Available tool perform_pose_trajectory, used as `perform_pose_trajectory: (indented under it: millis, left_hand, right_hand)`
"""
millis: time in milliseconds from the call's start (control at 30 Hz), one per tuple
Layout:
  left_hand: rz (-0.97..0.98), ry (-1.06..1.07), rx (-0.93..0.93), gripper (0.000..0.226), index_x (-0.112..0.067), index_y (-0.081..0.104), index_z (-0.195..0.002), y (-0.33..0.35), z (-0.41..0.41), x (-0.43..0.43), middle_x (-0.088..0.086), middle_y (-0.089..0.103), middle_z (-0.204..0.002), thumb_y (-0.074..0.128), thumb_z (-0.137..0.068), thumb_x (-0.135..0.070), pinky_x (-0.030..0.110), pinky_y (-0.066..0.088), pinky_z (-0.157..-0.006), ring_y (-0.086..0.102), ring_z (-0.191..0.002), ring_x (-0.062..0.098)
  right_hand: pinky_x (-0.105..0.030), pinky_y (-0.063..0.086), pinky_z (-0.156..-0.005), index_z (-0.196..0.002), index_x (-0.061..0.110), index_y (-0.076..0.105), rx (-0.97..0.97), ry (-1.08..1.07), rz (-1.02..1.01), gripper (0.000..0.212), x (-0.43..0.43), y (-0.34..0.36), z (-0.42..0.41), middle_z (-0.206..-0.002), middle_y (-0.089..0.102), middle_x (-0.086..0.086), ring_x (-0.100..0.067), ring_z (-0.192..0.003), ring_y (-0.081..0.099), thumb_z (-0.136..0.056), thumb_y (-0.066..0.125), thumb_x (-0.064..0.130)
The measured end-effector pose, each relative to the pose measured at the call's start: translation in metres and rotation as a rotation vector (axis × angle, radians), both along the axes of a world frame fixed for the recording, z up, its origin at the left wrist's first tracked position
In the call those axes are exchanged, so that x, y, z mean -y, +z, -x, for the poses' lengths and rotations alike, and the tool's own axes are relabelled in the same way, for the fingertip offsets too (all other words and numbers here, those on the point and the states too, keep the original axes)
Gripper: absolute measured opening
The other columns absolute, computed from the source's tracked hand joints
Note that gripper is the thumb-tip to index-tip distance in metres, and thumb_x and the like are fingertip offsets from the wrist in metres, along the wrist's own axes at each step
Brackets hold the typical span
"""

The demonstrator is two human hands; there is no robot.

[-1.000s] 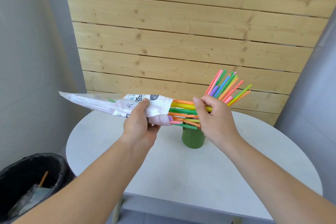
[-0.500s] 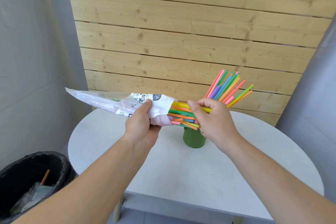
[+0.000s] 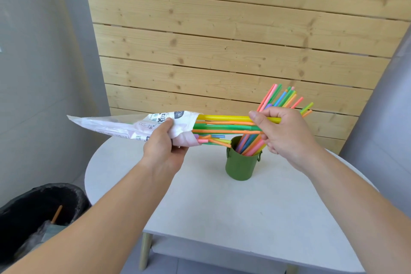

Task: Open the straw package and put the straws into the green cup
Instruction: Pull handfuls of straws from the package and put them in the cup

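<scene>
My left hand (image 3: 163,147) grips the white plastic straw package (image 3: 138,127) near its open mouth and holds it level above the table. My right hand (image 3: 287,133) pinches several coloured straws (image 3: 224,124) that stick far out of the package, among them yellow, orange and green ones. Shorter straw ends (image 3: 214,139) poke from the mouth just beneath them. The green cup (image 3: 241,165) stands on the table below my right hand. Several straws (image 3: 282,98) lean in the cup and fan up to the right behind my hand.
The round white table (image 3: 255,213) has a lower shelf under its front edge. A black-lined bin (image 3: 37,211) with rubbish in it stands at the lower left. A wooden slat wall (image 3: 222,40) rises behind the table, with grey walls on either side.
My right hand has moved right, drawing a bunch of straws farther out of the package. The cup, earlier hidden behind my hands, now shows in full.
</scene>
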State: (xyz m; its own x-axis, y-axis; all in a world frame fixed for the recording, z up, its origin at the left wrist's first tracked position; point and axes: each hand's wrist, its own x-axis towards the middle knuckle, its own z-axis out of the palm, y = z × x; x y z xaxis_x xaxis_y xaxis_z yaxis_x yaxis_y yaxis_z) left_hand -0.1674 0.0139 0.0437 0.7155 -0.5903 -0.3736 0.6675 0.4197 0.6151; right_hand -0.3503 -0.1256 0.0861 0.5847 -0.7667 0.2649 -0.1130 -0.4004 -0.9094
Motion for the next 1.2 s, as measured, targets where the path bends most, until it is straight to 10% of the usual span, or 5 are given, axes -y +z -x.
perform_pose_trajectory:
  millis: [333,467,767,1200]
  left_hand:
    - [-0.022,0.057,-0.005,0.042,-0.001,0.049,-0.143,-0.003,-0.011,0.001,0.035,0.062,-0.141,0.059,-0.106,-0.017,0.060,0.061,-0.092,0.072,-0.055,0.036]
    - [-0.030,0.053,-0.014,0.043,-0.002,0.048,-0.146,-0.005,-0.012,0.003,0.034,0.061,-0.141,0.058,-0.107,-0.018,0.051,0.067,-0.063,0.073,-0.045,0.034]
    - [-0.055,0.011,-0.013,0.037,0.001,0.052,-0.140,-0.004,-0.014,0.001,0.033,0.060,-0.141,0.060,-0.107,-0.015,0.062,0.061,-0.051,0.070,-0.082,0.048]
    - [-0.040,0.037,-0.024,0.041,0.003,0.051,-0.143,-0.004,-0.023,0.001,0.030,0.064,-0.136,0.059,-0.108,-0.016,0.059,0.057,-0.039,0.069,-0.071,0.044]
  right_hand:
    - [-0.019,0.025,-0.037,-0.073,0.013,0.070,-0.024,0.010,-0.035,0.027,0.019,0.014,0.014,-0.047,0.041,0.000,-0.010,-0.034,0.034,-0.092,0.071,0.032]
    - [-0.020,0.025,-0.036,-0.075,0.011,0.071,-0.041,0.009,-0.024,0.028,0.023,0.018,0.019,-0.046,0.041,0.001,-0.011,-0.036,0.032,-0.091,0.072,0.034]
    - [-0.014,0.034,-0.035,-0.070,0.018,0.074,-0.078,-0.003,0.062,0.028,0.029,0.035,0.031,-0.041,0.047,0.008,-0.008,-0.035,0.037,-0.087,0.074,0.040]
    - [-0.017,0.031,-0.037,-0.079,0.023,0.076,-0.169,-0.034,0.190,0.026,0.049,0.070,0.053,-0.040,0.046,0.007,-0.012,-0.035,0.035,-0.085,0.073,0.049]
